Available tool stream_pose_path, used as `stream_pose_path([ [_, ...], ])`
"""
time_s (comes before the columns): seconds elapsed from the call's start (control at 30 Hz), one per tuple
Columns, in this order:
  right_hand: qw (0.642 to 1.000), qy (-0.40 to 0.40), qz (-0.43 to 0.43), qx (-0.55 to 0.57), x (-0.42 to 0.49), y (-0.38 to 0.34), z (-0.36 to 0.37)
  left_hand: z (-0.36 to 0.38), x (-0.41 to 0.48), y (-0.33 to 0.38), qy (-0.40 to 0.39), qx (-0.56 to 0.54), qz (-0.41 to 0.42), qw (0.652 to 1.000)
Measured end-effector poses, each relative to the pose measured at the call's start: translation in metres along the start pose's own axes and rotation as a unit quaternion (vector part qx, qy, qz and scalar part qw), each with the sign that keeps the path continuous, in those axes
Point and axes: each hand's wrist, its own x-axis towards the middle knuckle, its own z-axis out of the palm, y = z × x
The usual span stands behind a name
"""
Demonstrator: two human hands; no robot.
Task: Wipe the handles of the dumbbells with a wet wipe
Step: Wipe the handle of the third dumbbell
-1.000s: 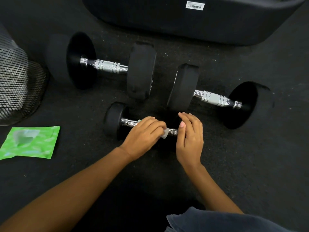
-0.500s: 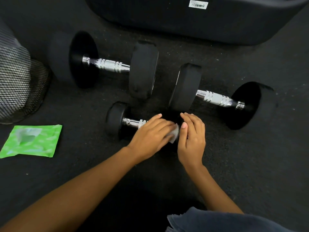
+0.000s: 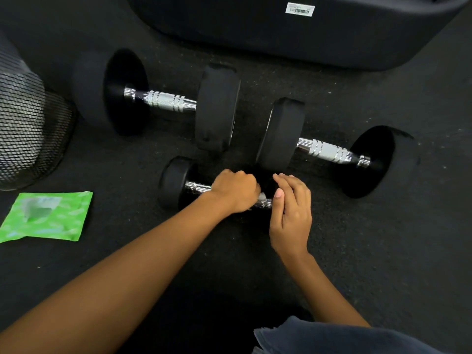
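A small black dumbbell (image 3: 176,181) with a chrome handle lies on the dark floor nearest me. My left hand (image 3: 235,191) is wrapped around that handle with a white wet wipe (image 3: 262,196) under the fingers; only a sliver of wipe shows. My right hand (image 3: 291,210) rests on the dumbbell's right end, which it hides. Two larger dumbbells lie beyond: one at upper left (image 3: 217,108), one at right (image 3: 281,134), both with bare chrome handles.
A green wet wipe packet (image 3: 48,217) lies on the floor at left. A black mesh bin (image 3: 28,129) stands at the far left. A large dark padded object (image 3: 281,31) with a barcode sticker spans the top. My knee in dark cloth (image 3: 332,338) is at bottom right.
My left hand has slid left along the small dumbbell's handle and curled tighter around it, so less of the wipe shows. My right hand stays on the right end.
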Motion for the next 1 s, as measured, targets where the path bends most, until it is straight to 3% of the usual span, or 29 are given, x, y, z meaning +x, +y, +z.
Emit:
stream_pose_path([
  [0.17, 1.000, 0.000, 0.000, -0.002, 0.001, 0.000, -0.001, 0.008, -0.009, 0.007, 0.051, -0.001, 0.080, 0.995],
  [0.33, 1.000, 0.000, 0.002, 0.001, 0.003, 0.001, 0.000, 0.008, -0.007, -0.016, 0.026, 0.040, -0.008, 0.999],
  [0.57, 1.000, -0.003, -0.002, 0.004, 0.001, 0.001, -0.001, 0.016, -0.015, 0.007, 0.083, 0.027, 0.090, 0.992],
  [0.77, 1.000, -0.002, 0.001, 0.000, 0.001, 0.000, -0.001, 0.009, -0.014, -0.008, 0.062, 0.007, 0.020, 0.998],
  [0.83, 1.000, -0.003, 0.003, 0.003, 0.002, 0.001, -0.001, 0.013, -0.016, 0.004, 0.085, 0.024, 0.047, 0.995],
  [1.0, 1.000, -0.008, -0.002, 0.006, 0.002, 0.001, -0.002, 0.031, -0.029, -0.011, 0.140, -0.086, 0.145, 0.976],
])
